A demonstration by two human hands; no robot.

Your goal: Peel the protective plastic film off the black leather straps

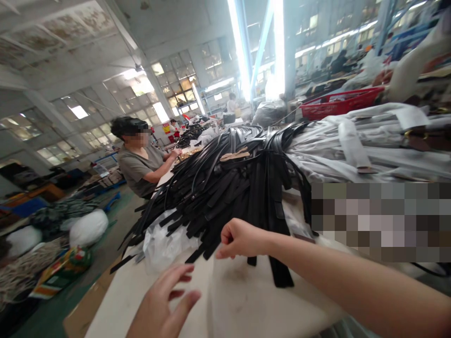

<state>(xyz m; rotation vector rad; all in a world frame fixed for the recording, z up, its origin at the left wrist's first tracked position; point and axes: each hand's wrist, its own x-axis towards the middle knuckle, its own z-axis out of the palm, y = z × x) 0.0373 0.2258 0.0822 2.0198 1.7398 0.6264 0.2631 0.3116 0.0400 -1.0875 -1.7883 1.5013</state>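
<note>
Across the table [118, 300], long, partly glossy black straps [225, 188] are sprawling; your left hand [160, 300] is hanging loose, right hand [243, 238] curling, grip unclear.

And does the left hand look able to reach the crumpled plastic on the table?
Probably yes: the left hand is open near the crumpled plastic, with nothing visible blocking the way.

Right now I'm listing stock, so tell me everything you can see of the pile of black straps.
The pile of black straps lies heaped across the pale table: long, flat strips that look like leather or imitation leather, some glossy, others matt. Many bend over at the far side; their squared ends fan toward the camera and left, a few reaching past the table's edge. A tan piece rests on top. Clear plastic lies against the near-left ends. The right hand overlaps the near ends; contact is unclear.
</note>
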